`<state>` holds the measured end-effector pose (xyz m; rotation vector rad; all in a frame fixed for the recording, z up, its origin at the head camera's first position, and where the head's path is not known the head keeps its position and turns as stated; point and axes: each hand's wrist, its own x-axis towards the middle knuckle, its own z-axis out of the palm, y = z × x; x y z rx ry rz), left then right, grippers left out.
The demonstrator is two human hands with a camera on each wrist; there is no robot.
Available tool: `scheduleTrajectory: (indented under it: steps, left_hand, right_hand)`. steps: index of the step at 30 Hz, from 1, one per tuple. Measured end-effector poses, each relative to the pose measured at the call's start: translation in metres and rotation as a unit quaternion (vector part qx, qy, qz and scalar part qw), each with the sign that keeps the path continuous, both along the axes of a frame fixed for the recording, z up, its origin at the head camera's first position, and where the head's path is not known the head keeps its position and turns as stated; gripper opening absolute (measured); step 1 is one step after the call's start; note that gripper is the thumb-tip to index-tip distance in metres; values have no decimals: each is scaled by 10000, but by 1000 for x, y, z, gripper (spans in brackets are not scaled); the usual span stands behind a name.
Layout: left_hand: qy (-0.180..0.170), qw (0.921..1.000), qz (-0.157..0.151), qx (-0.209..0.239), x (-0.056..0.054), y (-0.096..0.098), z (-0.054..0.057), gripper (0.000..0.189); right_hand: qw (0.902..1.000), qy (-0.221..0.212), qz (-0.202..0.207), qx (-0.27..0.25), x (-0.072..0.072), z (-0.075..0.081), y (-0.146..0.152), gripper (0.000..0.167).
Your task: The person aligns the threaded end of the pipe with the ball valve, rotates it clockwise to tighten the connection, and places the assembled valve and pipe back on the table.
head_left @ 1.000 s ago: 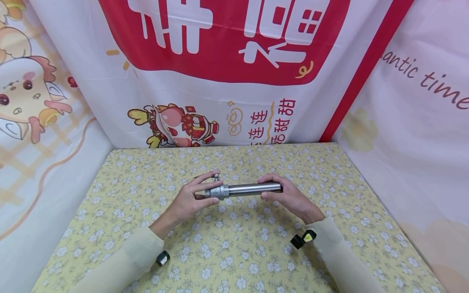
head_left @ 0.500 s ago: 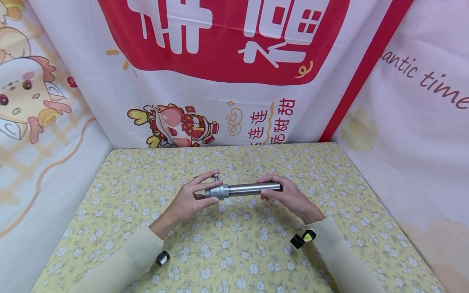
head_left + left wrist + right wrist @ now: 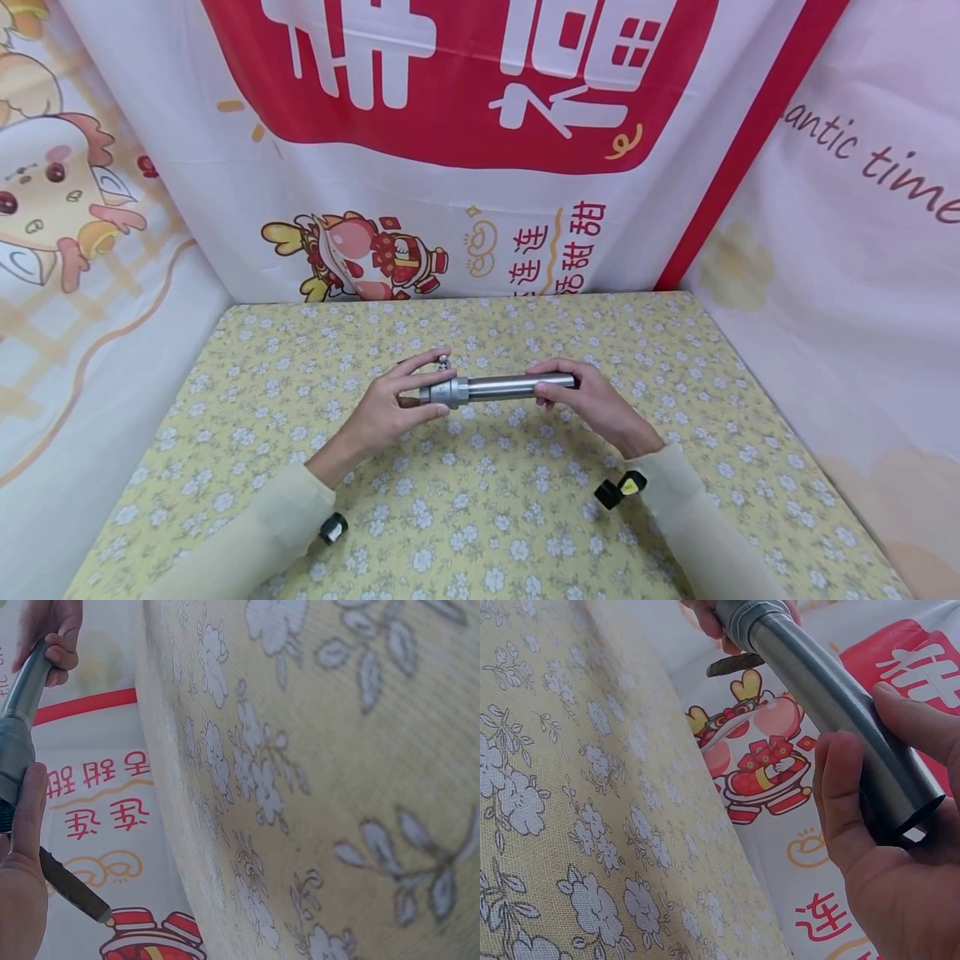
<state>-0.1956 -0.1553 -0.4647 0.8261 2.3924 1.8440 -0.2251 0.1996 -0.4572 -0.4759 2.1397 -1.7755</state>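
My left hand grips a grey metal valve, its fingers and thumb spread around the body. A dark lever juts from the valve past the fingers in the left wrist view. A smooth steel pipe joins the valve's right end, lying almost level above the table. Around the pipe's free end, my right hand holds on with thumb on the near side and fingers over the far side. The pipe's open end shows near the palm in the right wrist view. How deep the pipe sits in the valve is hidden.
A table with a yellow floral cloth lies beneath both hands. Printed white and red hangings rise behind it, with pale hangings along the sides. Black straps show at both wrists.
The right thumb has shifted upward across the pipe, and fingertips now show below it. The left hand, the valve and the pipe stay in nearly the same place.
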Motion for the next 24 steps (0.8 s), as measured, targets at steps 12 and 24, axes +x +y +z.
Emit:
scheduleTrajectory:
  steps: [12, 24]
  left_hand:
    - [-6, 10000, 10, -70, 0, 1, 0, 52]
    - [18, 9999, 40, -137, -2, 1, 0, 51]
  right_hand:
    - [9996, -117, 81, -241, 1, 0, -2, 41]
    - [9965, -85, 477, -681, 1, -3, -2, 48]
